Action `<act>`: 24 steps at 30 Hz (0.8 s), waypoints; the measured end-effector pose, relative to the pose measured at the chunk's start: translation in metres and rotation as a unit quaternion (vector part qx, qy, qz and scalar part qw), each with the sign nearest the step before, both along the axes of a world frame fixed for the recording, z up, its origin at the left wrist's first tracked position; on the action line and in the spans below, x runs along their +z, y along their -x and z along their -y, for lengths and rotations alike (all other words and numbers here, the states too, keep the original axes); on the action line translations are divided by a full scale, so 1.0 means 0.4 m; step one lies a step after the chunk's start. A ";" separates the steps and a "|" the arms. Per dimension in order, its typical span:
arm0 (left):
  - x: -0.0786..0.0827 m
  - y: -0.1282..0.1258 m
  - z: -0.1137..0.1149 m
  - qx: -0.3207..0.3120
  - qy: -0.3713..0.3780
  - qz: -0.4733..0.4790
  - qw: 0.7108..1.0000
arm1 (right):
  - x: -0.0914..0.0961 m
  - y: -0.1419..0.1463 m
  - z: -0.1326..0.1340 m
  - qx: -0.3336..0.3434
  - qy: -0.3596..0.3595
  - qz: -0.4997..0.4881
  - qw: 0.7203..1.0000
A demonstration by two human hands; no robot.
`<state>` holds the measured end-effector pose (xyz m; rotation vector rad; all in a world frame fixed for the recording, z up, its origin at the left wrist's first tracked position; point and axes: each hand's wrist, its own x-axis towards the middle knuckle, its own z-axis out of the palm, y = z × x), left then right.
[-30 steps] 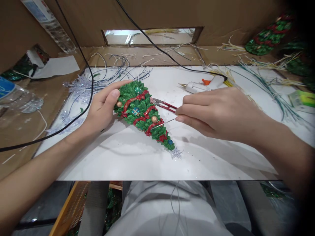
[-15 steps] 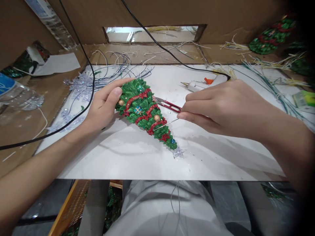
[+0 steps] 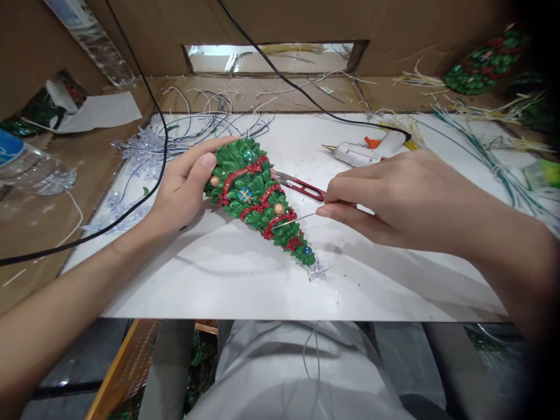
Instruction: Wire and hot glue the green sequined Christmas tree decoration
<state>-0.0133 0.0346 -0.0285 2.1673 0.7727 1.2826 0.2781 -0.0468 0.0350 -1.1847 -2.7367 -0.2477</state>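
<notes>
A small decorated Christmas tree (image 3: 258,195) lies tilted over the white board, its clear star (image 3: 318,271) pointing toward me at lower right. My left hand (image 3: 186,181) is closed around its wide base end, thumb on top. My right hand (image 3: 380,198) pinches a thin metal needle-like tool (image 3: 297,220), whose tip touches the tree near a red glitter garland below a gold ball. The far end of the tool is hidden in my fingers. Red thread snips (image 3: 306,188) lie on the board behind, partly covered by the tree and my right hand.
A glue gun (image 3: 356,154) lies beyond my right hand, its black cable (image 3: 280,73) running up and across. Star lights with wires (image 3: 144,151) are heaped at left. Another decorated tree (image 3: 481,67) stands at back right near bundled wires (image 3: 494,157). A plastic bottle (image 3: 35,166) is at left.
My right hand has shifted very slightly, with the tool tip still at about the same place on the tree. My left hand and the tree stay put.
</notes>
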 end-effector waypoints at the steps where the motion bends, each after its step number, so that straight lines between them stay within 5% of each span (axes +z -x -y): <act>1: 0.000 0.000 0.000 0.000 -0.002 0.000 1.000 | 0.000 0.001 0.000 0.001 -0.005 0.005 1.000; 24: -0.001 0.001 -0.003 0.008 -0.031 -0.020 0.999 | -0.013 -0.001 0.014 0.016 -0.014 -0.044 0.999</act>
